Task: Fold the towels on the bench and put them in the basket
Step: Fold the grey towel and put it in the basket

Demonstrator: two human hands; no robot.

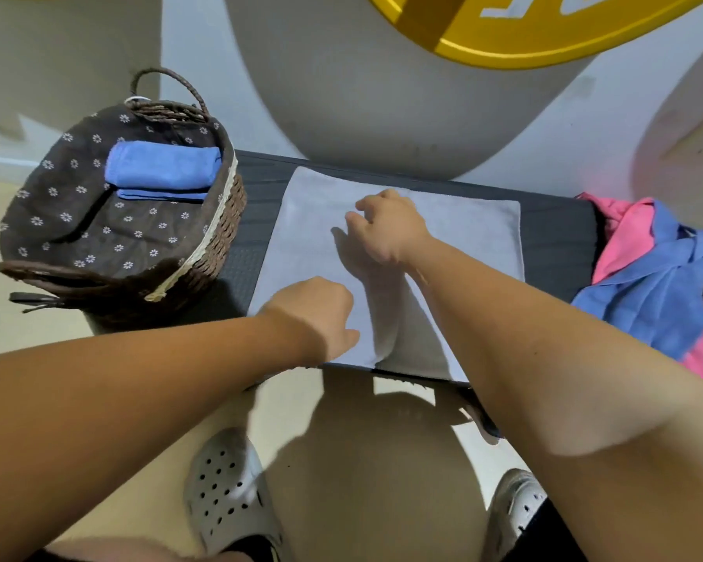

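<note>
Left hand [317, 314], fingers curled, rests near the front edge of the flat pale grey towel [463, 237] on the dark padded bench [552, 237]. Right hand [386, 229], fingers bent, sits mid-towel. Whether either pinches cloth is unclear.

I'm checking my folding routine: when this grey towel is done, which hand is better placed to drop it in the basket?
Probably left. The left hand sits nearer the basket, at the near edge of the grey towel; the right hand is over its middle.
</note>
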